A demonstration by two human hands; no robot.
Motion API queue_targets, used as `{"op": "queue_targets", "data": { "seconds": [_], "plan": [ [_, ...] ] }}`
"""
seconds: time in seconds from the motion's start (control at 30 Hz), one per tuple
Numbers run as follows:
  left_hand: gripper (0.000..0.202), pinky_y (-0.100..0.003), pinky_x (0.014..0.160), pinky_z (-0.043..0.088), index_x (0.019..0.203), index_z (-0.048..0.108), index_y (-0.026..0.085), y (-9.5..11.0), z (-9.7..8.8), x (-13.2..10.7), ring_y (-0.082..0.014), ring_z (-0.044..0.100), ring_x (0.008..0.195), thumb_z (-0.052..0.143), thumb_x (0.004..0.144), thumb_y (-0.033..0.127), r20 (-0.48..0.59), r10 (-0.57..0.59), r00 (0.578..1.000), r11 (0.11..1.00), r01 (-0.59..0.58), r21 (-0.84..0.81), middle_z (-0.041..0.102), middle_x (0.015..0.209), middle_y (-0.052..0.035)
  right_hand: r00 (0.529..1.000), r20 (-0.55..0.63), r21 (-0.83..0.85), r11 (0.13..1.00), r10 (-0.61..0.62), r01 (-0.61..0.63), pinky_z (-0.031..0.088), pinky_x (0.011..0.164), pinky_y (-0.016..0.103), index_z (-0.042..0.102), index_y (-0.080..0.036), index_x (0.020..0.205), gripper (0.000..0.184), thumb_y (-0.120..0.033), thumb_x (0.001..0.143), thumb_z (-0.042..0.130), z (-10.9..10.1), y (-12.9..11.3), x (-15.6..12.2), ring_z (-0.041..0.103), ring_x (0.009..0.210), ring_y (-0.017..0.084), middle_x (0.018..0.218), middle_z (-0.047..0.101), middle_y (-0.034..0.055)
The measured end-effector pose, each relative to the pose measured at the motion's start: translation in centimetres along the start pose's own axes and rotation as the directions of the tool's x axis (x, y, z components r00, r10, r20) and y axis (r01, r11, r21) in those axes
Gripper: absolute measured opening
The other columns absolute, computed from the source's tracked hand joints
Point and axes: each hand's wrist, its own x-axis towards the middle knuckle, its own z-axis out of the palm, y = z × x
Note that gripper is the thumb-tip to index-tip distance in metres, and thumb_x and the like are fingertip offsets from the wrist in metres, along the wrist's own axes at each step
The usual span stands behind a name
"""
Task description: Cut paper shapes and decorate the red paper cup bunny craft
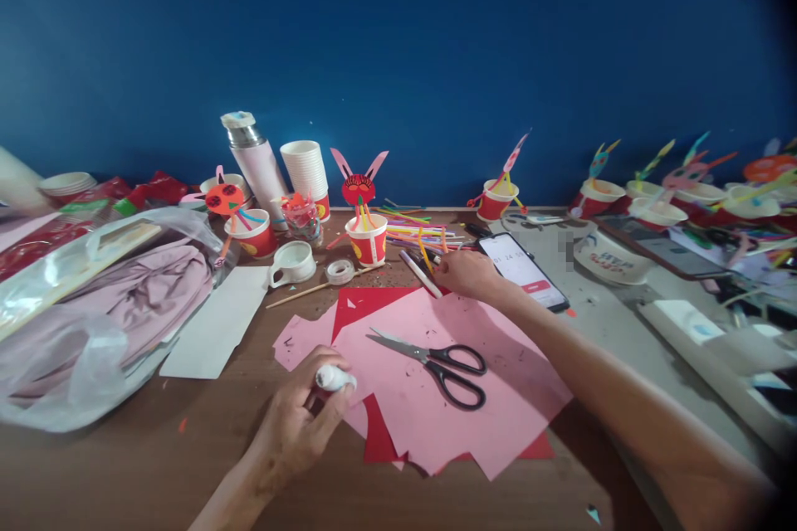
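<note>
My left hand (305, 402) is closed round a small white bottle (334, 379), just over the left edge of the pink paper sheet (386, 398). Black-handled scissors (429, 358) lie slightly parted on that sheet, with red paper (379, 440) showing beneath it. My right hand (466, 274) reaches to the sheet's far edge, fingers bent together beside the pens (420, 272) and coloured pipe cleaners (429, 234). What the right fingertips pinch, if anything, cannot be made out. Beyond stands a red paper cup (367, 247) carrying a rabbit-eared paper face (359, 188).
A phone (523, 272) lies right of my right hand. A white mug (294, 263), tape roll (339, 271), wooden stick (299, 295) and white card (215, 328) lie left. A flask (258, 170) and stacked cups (305, 170) stand behind; a plastic bag (112, 332) lies far left.
</note>
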Motion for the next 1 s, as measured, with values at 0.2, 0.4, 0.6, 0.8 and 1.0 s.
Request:
{"op": "queue_targets", "data": {
  "seconds": [0.2, 0.4, 0.6, 0.8, 1.0],
  "plan": [
    [0.011, -0.021, 0.062, 0.046, 0.084, 0.057, 0.021, 0.2, -0.1, 0.0, -0.0154, 0.061, 0.073, 0.049, 0.081, 0.028, -0.025, -0.039, 0.999, 0.999, 0.039, 0.001, 0.064, 0.080, -0.0006, 1.000, -0.006, 0.081, 0.997, -0.014, 0.014, 0.035, 0.053, 0.024, 0.069, -0.018, 0.077, 0.038, -0.039, 0.083, 0.038, -1.4, 2.0, 0.4, 0.061, 0.069, 0.018, 0.078, 0.069, 0.0064],
    [0.014, -0.021, 0.056, 0.044, 0.082, 0.058, 0.020, 0.6, 0.2, 0.0, -0.0143, 0.059, 0.067, 0.050, 0.079, 0.032, -0.039, -0.093, 0.995, 0.995, 0.092, -0.024, 0.064, 0.080, -0.0007, 0.995, -0.089, 0.111, 0.993, 0.039, -0.029, 0.037, 0.058, 0.024, 0.065, -0.017, 0.102, 0.036, -0.036, 0.083, 0.041, -1.3, 2.2, 1.1, 0.062, 0.081, 0.020, 0.094, 0.069, 0.0094],
    [0.011, -0.022, 0.059, 0.044, 0.079, 0.055, 0.019, 0.6, 0.1, -0.2, -0.0170, 0.059, 0.078, 0.050, 0.080, 0.029, -0.144, -0.141, 0.979, 0.984, 0.123, -0.133, 0.063, 0.081, -0.0024, 0.982, -0.174, 0.058, 0.996, 0.079, -0.070, 0.039, 0.062, 0.028, 0.062, -0.021, 0.108, 0.036, -0.038, 0.082, 0.042, -2.2, 2.5, 0.7, 0.062, 0.088, 0.025, 0.100, 0.068, 0.0094],
    [0.006, -0.024, 0.060, 0.045, 0.077, 0.056, 0.018, -0.5, -0.4, -0.3, -0.0152, 0.057, 0.070, 0.051, 0.078, 0.021, -0.093, -0.229, 0.969, 0.911, 0.179, -0.371, 0.063, 0.082, -0.0042, 0.974, -0.203, -0.043, 0.993, 0.095, -0.106, 0.038, 0.061, 0.032, 0.069, -0.020, 0.087, 0.030, -0.031, 0.081, 0.042, -5.2, 4.3, -2.9, 0.062, 0.083, 0.029, 0.091, 0.069, 0.0115],
    [0.004, -0.018, 0.045, 0.035, 0.074, 0.055, 0.018, 0.2, -1.6, 2.5, -0.0078, 0.045, 0.052, 0.059, 0.073, 0.016, -0.024, -0.310, 0.951, 0.717, 0.217, -0.663, 0.054, 0.063, 0.0027, 0.934, -0.347, 0.090, 0.989, -0.082, 0.120, 0.034, 0.056, 0.026, 0.064, -0.023, 0.091, 0.027, -0.033, 0.087, 0.039, -7.6, 3.2, -7.0, 0.057, 0.064, 0.017, 0.074, 0.066, 0.0025]
  ]
}}
